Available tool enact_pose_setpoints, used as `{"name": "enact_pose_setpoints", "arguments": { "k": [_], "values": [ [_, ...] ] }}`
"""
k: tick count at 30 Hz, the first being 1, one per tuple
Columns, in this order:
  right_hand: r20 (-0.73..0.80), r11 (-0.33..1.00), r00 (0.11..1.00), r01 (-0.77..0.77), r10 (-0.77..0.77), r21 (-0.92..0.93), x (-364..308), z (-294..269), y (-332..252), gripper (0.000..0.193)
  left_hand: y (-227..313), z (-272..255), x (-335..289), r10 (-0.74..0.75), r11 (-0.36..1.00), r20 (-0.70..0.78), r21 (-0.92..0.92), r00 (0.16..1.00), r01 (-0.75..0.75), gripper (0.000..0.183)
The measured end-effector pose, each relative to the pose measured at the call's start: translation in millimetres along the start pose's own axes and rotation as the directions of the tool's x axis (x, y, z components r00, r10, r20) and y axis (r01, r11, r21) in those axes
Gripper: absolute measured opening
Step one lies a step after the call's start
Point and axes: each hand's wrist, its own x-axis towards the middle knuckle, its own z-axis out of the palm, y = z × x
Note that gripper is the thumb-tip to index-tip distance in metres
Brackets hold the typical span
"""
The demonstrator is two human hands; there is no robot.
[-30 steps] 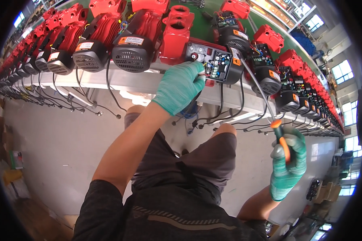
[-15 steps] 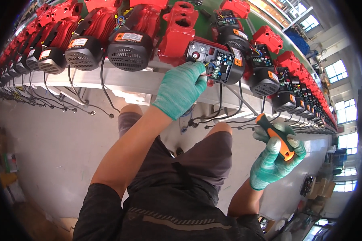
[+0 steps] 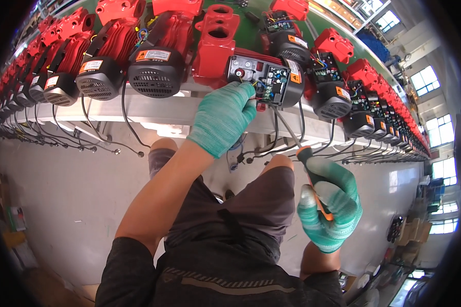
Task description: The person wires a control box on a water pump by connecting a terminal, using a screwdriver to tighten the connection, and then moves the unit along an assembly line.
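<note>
My left hand, in a green knit glove, reaches to the open black wiring box of a red pump. Its thumb and fingers pinch together at thin coloured wires beside the circuit board. The exact hold is partly hidden by the glove. A screwdriver with an orange and dark handle sits in my right hand, also gloved. Its long metal shaft slants up to the lower edge of the box. Whether the tip touches anything is hard to tell.
More red pumps with black motor covers line the bench on the left. To the right stand several pumps with open wiring boxes. Black power cords hang off the bench's pale front edge toward the floor.
My right hand has moved left and closer to the pump, turning the screwdriver steeper. The left hand keeps its pinch at the wires. The view has shifted slightly.
</note>
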Motion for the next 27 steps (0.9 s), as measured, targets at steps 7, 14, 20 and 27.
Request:
{"name": "enact_pose_setpoints", "arguments": {
  "k": [7, 14, 20, 27],
  "values": [
    [0.165, 0.936, 0.986, 0.030, 0.030, -0.350, 36.8, -23.6, -5.9, 0.040, 3.7, 1.6, 3.2, 0.022, 0.987, 0.013, 0.161, 1.000, -0.024, 0.015],
    [0.281, 0.941, 0.960, 0.088, 0.008, -0.328, 43.0, -26.5, -16.5, 0.040, 0.6, 3.3, 4.0, 0.046, 0.990, 0.004, 0.130, 0.999, -0.046, 0.016],
    [0.298, 0.934, 0.952, 0.047, 0.065, -0.354, 45.1, -35.1, -11.1, 0.038, 2.5, 0.9, 4.5, 0.029, 0.989, 0.023, 0.145, 0.999, -0.032, 0.015],
    [0.230, 0.918, 0.966, 0.195, -0.118, -0.346, 44.0, -34.2, -7.0, 0.033, 4.3, 3.2, 6.3, -0.003, 0.987, 0.025, 0.163, 1.000, -0.001, 0.015]
  ]
}}
